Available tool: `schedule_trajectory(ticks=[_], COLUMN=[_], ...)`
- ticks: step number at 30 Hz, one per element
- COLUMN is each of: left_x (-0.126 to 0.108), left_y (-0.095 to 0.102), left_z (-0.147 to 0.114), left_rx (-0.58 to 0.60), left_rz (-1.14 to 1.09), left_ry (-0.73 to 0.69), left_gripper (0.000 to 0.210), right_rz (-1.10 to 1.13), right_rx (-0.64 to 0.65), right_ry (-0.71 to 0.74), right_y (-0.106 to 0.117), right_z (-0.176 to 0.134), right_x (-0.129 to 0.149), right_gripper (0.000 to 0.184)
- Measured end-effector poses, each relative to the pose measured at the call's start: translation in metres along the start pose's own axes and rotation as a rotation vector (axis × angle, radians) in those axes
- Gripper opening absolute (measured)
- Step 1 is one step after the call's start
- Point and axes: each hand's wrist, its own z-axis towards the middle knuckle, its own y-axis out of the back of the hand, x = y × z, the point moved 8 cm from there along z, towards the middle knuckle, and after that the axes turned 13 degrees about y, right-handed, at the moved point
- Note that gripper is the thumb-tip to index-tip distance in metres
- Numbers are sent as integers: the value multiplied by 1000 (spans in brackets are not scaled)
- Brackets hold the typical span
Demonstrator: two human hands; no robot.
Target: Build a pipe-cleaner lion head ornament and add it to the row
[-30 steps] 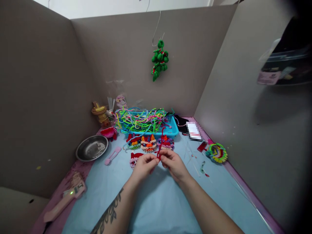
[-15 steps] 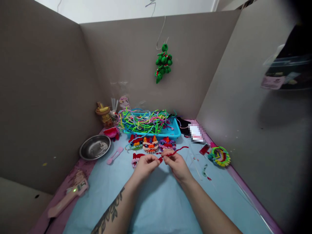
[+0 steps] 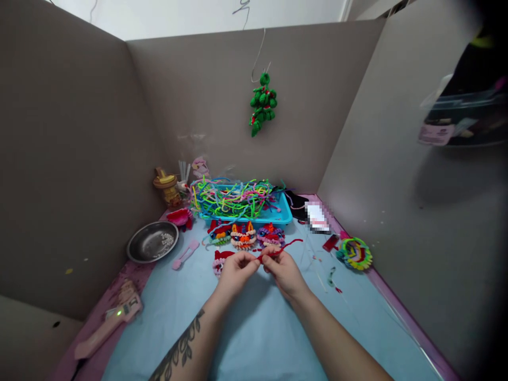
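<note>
A red pipe cleaner (image 3: 292, 243) runs between my two hands over the middle of the table, its free end sticking out to the right. My left hand (image 3: 239, 269) pinches one part of it with thumb and forefinger. Close beside it, my right hand (image 3: 281, 267) is closed on the same pipe cleaner. The fingers hide most of the piece between them. Just left of my left hand lies a small red and pink pipe-cleaner face (image 3: 219, 262), partly covered. Behind the hands sit an orange and cream face (image 3: 243, 236), a purple face (image 3: 271, 234) and a red and green one (image 3: 219, 233).
A blue tray (image 3: 283, 211) heaped with pipe cleaners (image 3: 234, 198) stands at the back. On the left are a metal bowl (image 3: 138, 246), a pink clip-shaped piece (image 3: 186, 255) and a glue gun (image 3: 109, 328). A yellow-green pipe-cleaner ring (image 3: 367, 254) and a phone (image 3: 317, 217) lie right.
My hands have drawn slightly closer, fingertips now nearly meeting on the red pipe cleaner. The whole view has shifted a little.
</note>
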Motion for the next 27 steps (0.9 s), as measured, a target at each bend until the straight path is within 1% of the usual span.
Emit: schedule_trajectory(ticks=[6, 10, 13, 16, 18, 20, 24, 27], left_x=[-22, -26, -22, -16, -14, -14, -14, -15], left_y=[2, 0, -1, 0, 2, 2, 3, 2], left_z=[-13, -17, -14, -10, -7, -6, -5, -6], left_rx=[-158, -178, -162, -167, -172, -166, -136, -125], left_rz=[254, 346, 368, 362, 350, 334, 291, 277], left_ry=[-224, -299, -291, -248, -232, -225, -205, -196], left_gripper=[14, 14, 12, 16, 16, 14, 13, 13], right_rz=[11, -24, -14, 33, 64, 92, 136, 158], right_rx=[-7, -18, -70, -147, -180, -181, -139, -147], right_ry=[-19, 9, 25, -3, -34, -62, -96, -116], right_y=[-1, 0, 4, 9, 11, 10, 3, 2], right_z=[0, 1, 2, 2, 2, 1, 0, -1], right_x=[0, 3, 5, 4, 3, 2, 2, 0], right_gripper=[27, 27, 27, 30, 32, 33, 33, 33])
